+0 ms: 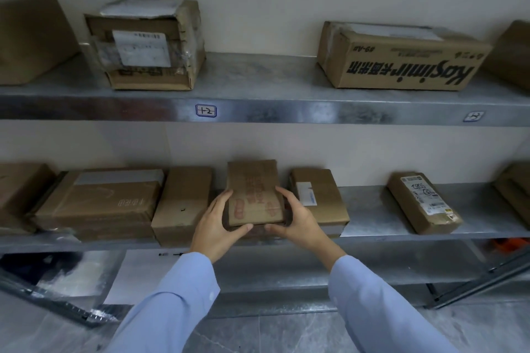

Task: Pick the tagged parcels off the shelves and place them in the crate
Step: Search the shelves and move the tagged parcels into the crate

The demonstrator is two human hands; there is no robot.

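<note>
Nearest me, my two pale blue sleeves (177, 295) rise from six o'clock over the grey tiled floor (286, 332). My left grip (213, 226) and right grip (298, 221) are both closed around the red-printed parcel (252, 195). The thumbs lie under its near bottom edge and the fingers curl up its two long sides. The parcel sits at the front lip of the lower shelf (370, 209), dead centre, and I cannot tell whether it is lifted or resting on something dark beneath. It is a narrow brown cardboard block with soft, rounded corners and faded red lettering. At its nine o'clock a plain box (183, 203) stands just beside my left fingers, and beyond that lies a wide flat carton (97, 203), touching it. At three o'clock a labelled box (318, 198) crowds my right knuckles. Further along at three, a stretch of bare dull galvanised metal opens before a small wrapped packet (424, 203) that lies askew. Above the parcel there is free wall up to the steel front edge of the upper shelf (258, 80), which carries a small handwritten tag (206, 110). On that shelf, at eleven o'clock, is a crumpled taped box (146, 46), and at one o'clock a long printed carton (401, 57) lies upside down. Open shelf lies between them at twelve.
</note>
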